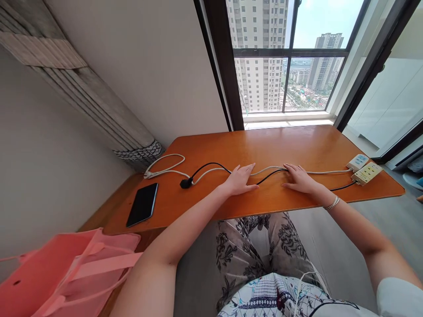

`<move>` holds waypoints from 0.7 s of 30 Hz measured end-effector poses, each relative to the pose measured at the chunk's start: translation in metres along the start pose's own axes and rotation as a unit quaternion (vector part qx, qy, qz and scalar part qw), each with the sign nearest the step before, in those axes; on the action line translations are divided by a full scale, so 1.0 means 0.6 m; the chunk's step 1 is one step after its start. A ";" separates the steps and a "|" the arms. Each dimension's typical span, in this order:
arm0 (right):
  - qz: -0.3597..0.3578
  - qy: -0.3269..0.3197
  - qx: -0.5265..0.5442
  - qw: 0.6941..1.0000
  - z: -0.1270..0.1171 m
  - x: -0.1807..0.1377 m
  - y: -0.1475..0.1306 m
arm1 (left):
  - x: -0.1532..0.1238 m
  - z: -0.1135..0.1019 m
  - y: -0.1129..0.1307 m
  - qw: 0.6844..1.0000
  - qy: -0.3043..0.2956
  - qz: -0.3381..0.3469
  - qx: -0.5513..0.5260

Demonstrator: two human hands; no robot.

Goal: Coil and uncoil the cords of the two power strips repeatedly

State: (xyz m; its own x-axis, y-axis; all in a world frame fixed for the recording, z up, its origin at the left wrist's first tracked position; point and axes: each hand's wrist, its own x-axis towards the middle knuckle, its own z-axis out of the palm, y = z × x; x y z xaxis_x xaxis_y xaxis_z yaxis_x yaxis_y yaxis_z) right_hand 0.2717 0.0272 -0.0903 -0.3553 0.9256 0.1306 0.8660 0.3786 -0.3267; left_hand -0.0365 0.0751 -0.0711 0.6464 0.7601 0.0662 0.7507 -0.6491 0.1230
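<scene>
My left hand point(239, 179) lies palm down on the table with its fingers stretched out, over the black cable point(211, 164) and touching or close beside the white cable point(327, 172). To its right, my right hand point(300, 178) rests flat too, fingers extended, on or just beside the same two cables. The black cable ends at the left in a black plug point(186, 183). At the right end stand a white power strip point(358, 162) and a cream power strip point(367, 173) with yellow sockets, one on each cable. What lies under my palms is hidden.
A dark-screened phone or tablet point(142, 204) lies at the left of the orange-brown table point(280, 145). A pink bag point(59, 273) stands at the lower left. Behind the table are a tied curtain point(99, 88) and a window point(291, 53). The table's front edge is close to my legs.
</scene>
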 end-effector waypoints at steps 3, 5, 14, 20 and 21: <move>0.013 -0.006 0.015 1.000 0.023 0.042 -0.030 | 0.019 0.018 0.009 0.999 -0.011 -0.028 -0.040; 0.003 -0.002 0.018 1.000 0.033 0.065 -0.044 | 0.027 0.020 0.008 0.998 -0.020 -0.006 -0.057; -0.099 0.092 0.029 0.990 -0.008 0.105 -0.090 | 0.026 -0.025 0.021 0.968 0.153 0.031 -0.198; -0.138 0.118 -0.002 0.983 -0.054 0.109 -0.098 | 0.021 -0.073 0.038 0.945 0.213 0.032 -0.247; -0.138 0.117 -0.003 0.983 -0.059 0.108 -0.095 | 0.019 -0.080 0.039 0.945 0.213 0.037 -0.244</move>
State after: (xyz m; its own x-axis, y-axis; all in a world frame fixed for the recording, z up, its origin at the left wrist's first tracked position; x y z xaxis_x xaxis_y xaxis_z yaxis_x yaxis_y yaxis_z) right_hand 0.2120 0.0659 -0.0302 -0.4862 0.7628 0.4263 0.7507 0.6143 -0.2430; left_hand -0.0184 0.0701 -0.0200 0.5030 0.7236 0.4727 0.4854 -0.6890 0.5382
